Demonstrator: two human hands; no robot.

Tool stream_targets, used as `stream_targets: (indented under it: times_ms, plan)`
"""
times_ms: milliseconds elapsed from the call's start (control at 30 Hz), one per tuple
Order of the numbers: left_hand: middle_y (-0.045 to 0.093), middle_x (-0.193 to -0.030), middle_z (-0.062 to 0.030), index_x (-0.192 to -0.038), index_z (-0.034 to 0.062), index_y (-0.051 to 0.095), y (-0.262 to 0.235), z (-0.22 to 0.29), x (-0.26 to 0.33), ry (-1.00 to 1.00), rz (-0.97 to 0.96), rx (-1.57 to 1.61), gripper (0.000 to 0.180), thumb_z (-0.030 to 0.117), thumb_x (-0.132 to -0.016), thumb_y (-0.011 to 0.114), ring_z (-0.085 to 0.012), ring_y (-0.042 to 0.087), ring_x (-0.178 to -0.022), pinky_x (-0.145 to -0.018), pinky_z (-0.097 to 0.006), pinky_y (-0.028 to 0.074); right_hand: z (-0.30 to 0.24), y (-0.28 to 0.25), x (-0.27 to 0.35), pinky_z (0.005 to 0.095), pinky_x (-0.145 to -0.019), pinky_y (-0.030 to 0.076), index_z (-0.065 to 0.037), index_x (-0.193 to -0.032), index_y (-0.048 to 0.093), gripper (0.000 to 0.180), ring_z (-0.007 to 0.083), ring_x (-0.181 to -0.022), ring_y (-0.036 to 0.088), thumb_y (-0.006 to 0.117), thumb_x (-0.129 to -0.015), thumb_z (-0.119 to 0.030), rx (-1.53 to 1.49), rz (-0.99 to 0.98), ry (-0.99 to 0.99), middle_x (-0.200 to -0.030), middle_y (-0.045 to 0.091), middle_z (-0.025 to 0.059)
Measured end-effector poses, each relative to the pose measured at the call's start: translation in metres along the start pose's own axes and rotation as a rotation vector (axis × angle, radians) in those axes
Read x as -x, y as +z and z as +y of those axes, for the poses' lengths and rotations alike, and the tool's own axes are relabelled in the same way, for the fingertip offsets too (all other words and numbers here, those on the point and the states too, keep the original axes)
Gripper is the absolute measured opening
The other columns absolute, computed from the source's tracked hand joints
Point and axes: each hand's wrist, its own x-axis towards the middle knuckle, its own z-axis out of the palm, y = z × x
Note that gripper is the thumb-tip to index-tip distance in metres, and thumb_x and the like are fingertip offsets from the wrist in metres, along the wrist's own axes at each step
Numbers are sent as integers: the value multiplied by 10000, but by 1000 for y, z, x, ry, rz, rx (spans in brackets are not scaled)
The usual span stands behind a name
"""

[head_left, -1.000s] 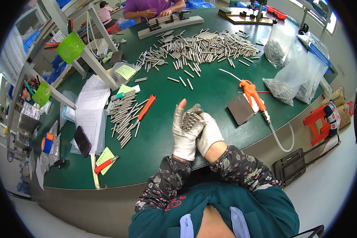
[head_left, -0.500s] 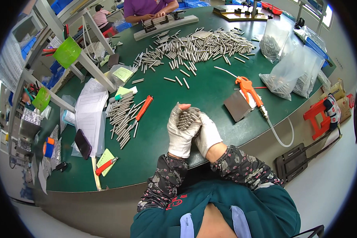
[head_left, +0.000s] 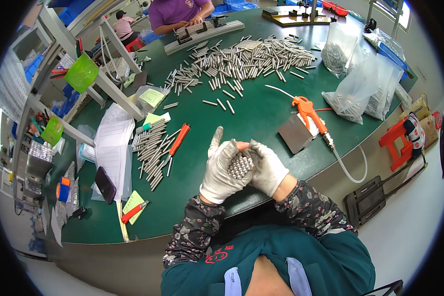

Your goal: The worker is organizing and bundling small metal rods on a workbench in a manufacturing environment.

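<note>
Between my gloved hands is a bundle of metal pins (head_left: pixel 240 166), its round ends turned up toward me. My left hand (head_left: pixel 219 170) wraps the bundle from the left, with one finger stretched up and away. From the right, my right hand (head_left: pixel 267 168) cups the same bundle, its fingers partly hidden behind the pins. A spread pile of similar loose pins (head_left: pixel 152 150) lies on the green table left of my hands. Beside that pile rests an orange-handled tool (head_left: pixel 178 140). A larger heap of pins (head_left: pixel 251 59) covers the far middle of the table.
An orange air blow gun (head_left: pixel 308 116) with a hose lies right of my hands, beside a dark block (head_left: pixel 296 133). Plastic bags of pins (head_left: pixel 348 101) stand farther right. Papers (head_left: pixel 113 143), a phone (head_left: pixel 105 184) and a red cutter (head_left: pixel 134 212) lie left. A co-worker sits across the table.
The bundle has tipped so its pin ends now face me. My hands have shifted slightly, and a left finger has lifted away from the bundle.
</note>
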Motion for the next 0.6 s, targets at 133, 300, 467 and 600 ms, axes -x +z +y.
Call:
stream_targets:
  times_ms: [133, 300, 467, 600]
  plan:
    - [567, -788, -7, -1370, 124, 176, 0, 5, -5, 3, -277, -171, 884, 123, -639, 674, -193, 576, -740, -1008, -529, 229, 9, -19, -15, 343, -846, 441, -52, -994, 562, 322, 217, -916, 570, 373, -908, -299, 127, 226, -188, -996, 602, 91]
    - [595, -794, 32, -1391, 101, -9, 5, -3, 3, -28, -235, -156, 1030, 176, -656, 709, -159, 593, -780, -1028, -553, 114, 9, -32, -19, 334, -824, 454, -57, -978, 575, 309, 221, -897, 574, 382, -908, -288, -109, 16, -95, -960, 614, 90]
    - [608, -863, -16, -1369, 80, 123, 6, -9, 8, 0, -154, -175, 945, 206, -647, 719, -200, 592, -865, -1036, -552, 79, 9, -43, -27, 355, -826, 462, -59, -988, 566, 305, 239, -903, 573, 384, -903, -289, -73, -57, -173, -968, 607, 97]
    - [598, -912, -45, -1251, 82, 348, 2, -4, -1, -107, -315, -213, 726, 191, -636, 716, -224, 587, -877, -1036, -549, 96, 8, -52, -23, 361, -832, 464, -71, -987, 555, 285, 240, -900, 574, 377, -902, -277, -324, -204, 4, -977, 601, 97]
